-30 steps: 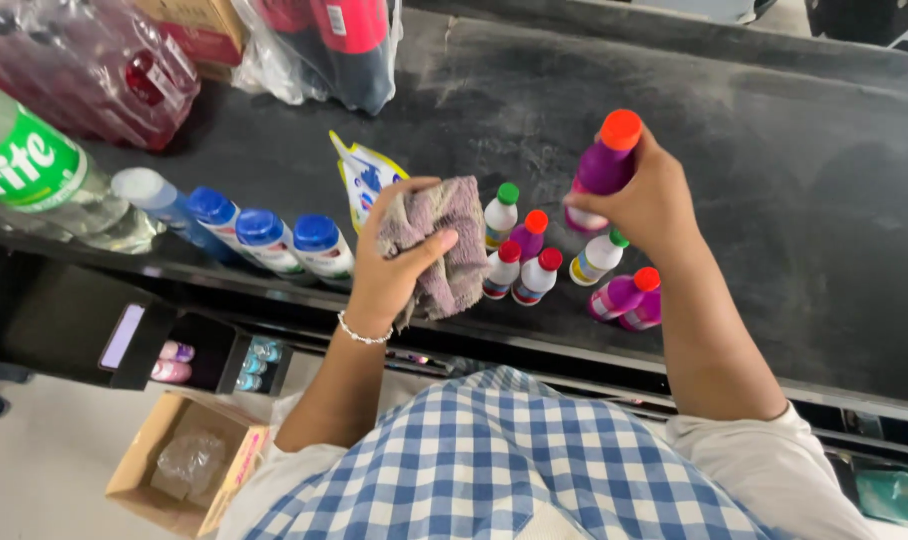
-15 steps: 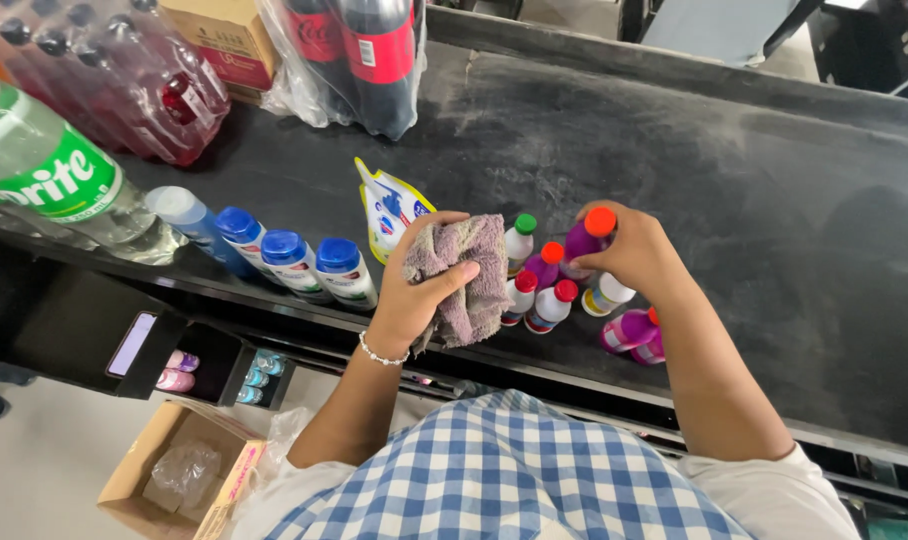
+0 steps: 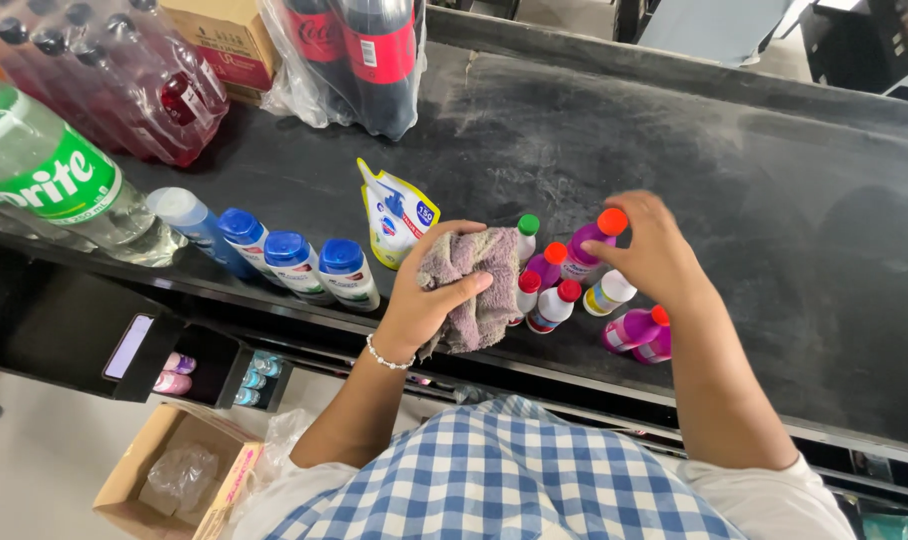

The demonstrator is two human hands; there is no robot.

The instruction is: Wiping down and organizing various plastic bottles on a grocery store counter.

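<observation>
Two hands work at the near edge of the black counter. Half a second ago the right hand carried the purple bottle with the orange cap just above the cluster of small bottles; now the bottle is lower, among them, fingers curled around its neck. Since then the left hand has kept its fist closed on the grey-mauve cloth, just left of the cluster, beside the white refill pouch.

Pouch left of bottles (on counter).
</observation>
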